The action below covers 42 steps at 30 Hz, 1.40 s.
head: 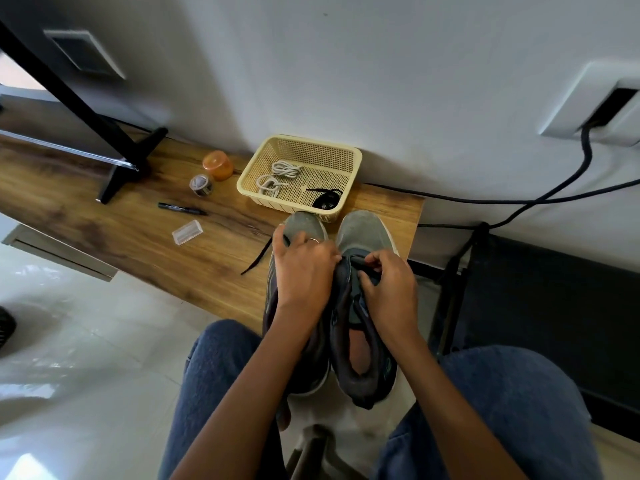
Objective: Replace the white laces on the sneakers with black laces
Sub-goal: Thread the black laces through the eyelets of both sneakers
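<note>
Wooden shelf (145,237) against a wall; two grey sneakers (367,233) overhang its near edge. Left hand (301,271) rests on the left shoe, right hand (391,285) pinches a black lace (358,261). Basket (349,157) beyond.

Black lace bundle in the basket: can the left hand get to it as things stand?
Probably yes. The black lace bundle lies in the near right corner of the open-topped basket, just beyond the sneaker toes, with nothing over it. But the left hand is resting on the left sneaker and would have to lift off first.
</note>
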Motion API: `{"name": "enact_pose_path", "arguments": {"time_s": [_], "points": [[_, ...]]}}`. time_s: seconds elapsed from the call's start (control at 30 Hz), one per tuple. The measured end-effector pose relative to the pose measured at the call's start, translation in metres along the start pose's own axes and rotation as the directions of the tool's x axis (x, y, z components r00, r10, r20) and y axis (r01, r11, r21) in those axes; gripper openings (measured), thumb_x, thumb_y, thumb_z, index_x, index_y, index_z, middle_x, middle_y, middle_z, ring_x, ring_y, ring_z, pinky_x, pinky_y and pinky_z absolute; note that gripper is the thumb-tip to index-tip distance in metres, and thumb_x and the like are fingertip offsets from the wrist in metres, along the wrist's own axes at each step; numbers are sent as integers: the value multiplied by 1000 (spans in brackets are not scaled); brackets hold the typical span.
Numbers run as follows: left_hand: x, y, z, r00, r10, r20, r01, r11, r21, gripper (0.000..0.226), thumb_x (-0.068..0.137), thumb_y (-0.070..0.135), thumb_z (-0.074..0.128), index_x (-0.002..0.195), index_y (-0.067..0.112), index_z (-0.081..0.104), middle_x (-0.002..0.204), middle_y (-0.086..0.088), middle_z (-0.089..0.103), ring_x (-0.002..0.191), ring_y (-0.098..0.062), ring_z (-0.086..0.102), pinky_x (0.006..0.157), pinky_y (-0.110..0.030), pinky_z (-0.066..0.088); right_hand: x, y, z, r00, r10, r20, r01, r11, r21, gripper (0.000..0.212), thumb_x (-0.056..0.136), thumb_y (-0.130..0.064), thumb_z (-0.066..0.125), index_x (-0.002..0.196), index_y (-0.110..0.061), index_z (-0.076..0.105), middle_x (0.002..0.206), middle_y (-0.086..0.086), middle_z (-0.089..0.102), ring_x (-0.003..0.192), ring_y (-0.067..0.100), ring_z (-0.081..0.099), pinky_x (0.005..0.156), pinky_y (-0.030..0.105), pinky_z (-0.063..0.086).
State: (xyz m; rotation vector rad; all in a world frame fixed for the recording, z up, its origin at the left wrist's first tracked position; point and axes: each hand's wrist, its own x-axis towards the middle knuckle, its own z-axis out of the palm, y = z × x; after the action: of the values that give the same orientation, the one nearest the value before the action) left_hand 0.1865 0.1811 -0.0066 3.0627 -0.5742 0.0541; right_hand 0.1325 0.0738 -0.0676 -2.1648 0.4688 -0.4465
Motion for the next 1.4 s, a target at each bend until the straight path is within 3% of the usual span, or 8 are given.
{"name": "enact_pose_path", "arguments": {"time_s": [0.2, 0.37, 0.53, 0.63, 0.73, 0.87, 1.07, 1.4], "points": [[-3, -10, -1, 950, -257, -177, 218, 953, -212, 20, 98, 30, 49, 102, 20, 67, 94, 2, 68, 97, -17, 59, 114, -41, 11, -1, 0, -2, 1000, -9, -11, 9, 1000, 13, 19, 78, -3, 71, 90, -13, 61, 87, -9, 54, 89, 19, 57, 75, 29, 47], [0, -45, -6, 818, -502, -280, 303, 791, -531, 15, 97, 21, 51, 99, 13, 64, 91, 0, 66, 82, -10, 52, 95, -43, 41, -1, 1, -1, 1000, -22, -14, 22, 1000, 10, 19, 78, -2, 71, 90, -13, 60, 86, -12, 51, 89, 20, 57, 75, 29, 48], [0, -57, -13, 678, -667, -310, 330, 653, -682, 15, 96, 17, 50, 101, 11, 63, 89, 4, 57, 86, -18, 57, 85, -45, 49, 0, 0, -1, 1000, -22, -21, 22, 1000, 5, 18, 79, -2, 71, 90, -12, 61, 86, -12, 50, 89, 19, 57, 75, 26, 45], [-5, -49, -14, 729, -618, -294, 282, 662, -694, 14, 97, 20, 49, 102, 15, 62, 85, 9, 58, 81, -12, 57, 87, -48, 49, 1, 2, -1, 1000, -8, 2, 8, 1000, 15, 17, 80, -4, 71, 91, -12, 62, 87, -11, 53, 89, 17, 57, 76, 24, 45], [-13, -28, -16, 862, -475, -178, 261, 717, -646, 17, 97, 27, 52, 112, 20, 59, 77, 18, 53, 71, 0, 53, 91, -30, 46, 7, -2, -13, 1000, 15, 10, -17, 992, 129, 11, 84, -9, 68, 93, -15, 62, 88, -4, 60, 81, 10, 58, 72, 18, 49], [-26, 2, -10, 961, -278, -7, 237, 832, -501, 32, 94, 45, 50, 119, 26, 55, 86, 13, 61, 90, -9, 57, 107, -37, 24, 21, 2, -44, 986, 134, -100, -107, 965, 239, 17, 92, -2, 52, 95, -16, 62, 91, -1, 62, 80, 7, 58, 67, 7, 43], [-33, 21, 4, 979, -186, 80, 200, 947, -251, 46, 87, 57, 49, 121, 26, 57, 103, 9, 65, 106, -13, 56, 104, -39, 21, 26, 31, -48, 914, 306, 267, -329, 943, 44, 36, 91, 8, 46, 118, -8, 62, 115, 6, 63, 105, 16, 57, 87, 22, 40], [-34, 23, 5, 974, -221, 53, 227, 931, -286, 37, 95, 46, 41, 119, 22, 57, 97, 6, 66, 99, -14, 59, 101, -36, 22, 24, 46, -47, 890, 375, 261, -377, 925, -45, 7, 90, -18, 62, 85, -14, 62, 71, -6, 55, 80, 19, 55, 76, 36, 45]]}}
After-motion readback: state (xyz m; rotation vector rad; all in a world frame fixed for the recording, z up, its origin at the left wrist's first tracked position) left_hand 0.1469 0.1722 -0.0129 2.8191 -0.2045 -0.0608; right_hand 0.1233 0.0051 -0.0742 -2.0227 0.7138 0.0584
